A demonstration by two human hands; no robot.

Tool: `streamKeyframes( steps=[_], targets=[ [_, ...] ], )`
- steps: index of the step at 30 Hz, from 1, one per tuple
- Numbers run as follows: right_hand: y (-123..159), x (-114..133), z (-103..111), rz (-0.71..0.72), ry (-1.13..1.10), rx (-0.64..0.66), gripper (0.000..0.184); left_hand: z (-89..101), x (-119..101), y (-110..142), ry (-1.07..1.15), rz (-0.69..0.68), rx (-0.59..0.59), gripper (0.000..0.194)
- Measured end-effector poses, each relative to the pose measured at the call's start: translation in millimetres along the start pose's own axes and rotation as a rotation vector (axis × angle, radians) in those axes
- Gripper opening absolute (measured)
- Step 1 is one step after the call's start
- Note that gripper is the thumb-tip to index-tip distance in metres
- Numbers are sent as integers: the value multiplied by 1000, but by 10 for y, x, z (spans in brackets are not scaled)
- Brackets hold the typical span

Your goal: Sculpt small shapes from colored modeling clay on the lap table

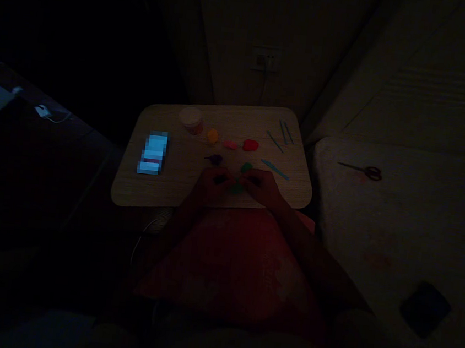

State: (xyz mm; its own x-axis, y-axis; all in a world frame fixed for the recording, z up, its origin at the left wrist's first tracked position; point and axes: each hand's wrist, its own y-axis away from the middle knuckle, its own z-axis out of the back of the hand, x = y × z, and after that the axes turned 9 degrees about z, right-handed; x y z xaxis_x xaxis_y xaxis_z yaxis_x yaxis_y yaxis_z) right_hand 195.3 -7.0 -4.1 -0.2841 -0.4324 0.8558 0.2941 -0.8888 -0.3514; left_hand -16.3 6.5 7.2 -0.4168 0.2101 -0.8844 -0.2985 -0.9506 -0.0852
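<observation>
In dim light, my left hand [216,183] and my right hand [262,187] meet near the front edge of a small wooden table [164,189]. Their fingertips pinch a piece of green modelling clay [237,187] between them; its exact shape is too dark to make out. Just beyond the right fingers lies another green lump [246,167]. A purple piece [216,159] is close to the left hand. Farther back sit an orange piece [212,135], a pink piece [230,145] and a red piece [250,145]. A blue modelling tool [275,169] lies right of my right hand.
A white tub [191,120] stands at the back of the table, and a lit, pixelated phone [154,153] lies at the left. Several thin tools [285,132] are at the back right. Scissors [361,170] rest on a pale surface [360,226] to the right.
</observation>
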Motion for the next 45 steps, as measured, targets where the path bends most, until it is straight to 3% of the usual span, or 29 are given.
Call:
streamKeyframes(
  steps=[5,16,20,28,34,41,45],
  targets=[
    [6,-20,-12,-3,-22,-10,26,17,4,11,12,43,-99,29],
    [3,53,18,28,-2,58,26,11,-13,12,-24,15,-64,26],
    [2,62,14,13,-16,45,27,32,-8,18,-11,34,-101,22],
    [-6,35,32,29,70,47,21,24,7,6,8,23,-47,22],
    [6,10,18,7,25,-81,22,-15,0,0,57,6,-33,25],
    [50,-3,144,60,229,-67,14,-46,-37,31,-112,-22,-113,14],
    [76,0,189,106,296,-100,16,-42,-32,20,-244,-124,-133,12]
  ],
)
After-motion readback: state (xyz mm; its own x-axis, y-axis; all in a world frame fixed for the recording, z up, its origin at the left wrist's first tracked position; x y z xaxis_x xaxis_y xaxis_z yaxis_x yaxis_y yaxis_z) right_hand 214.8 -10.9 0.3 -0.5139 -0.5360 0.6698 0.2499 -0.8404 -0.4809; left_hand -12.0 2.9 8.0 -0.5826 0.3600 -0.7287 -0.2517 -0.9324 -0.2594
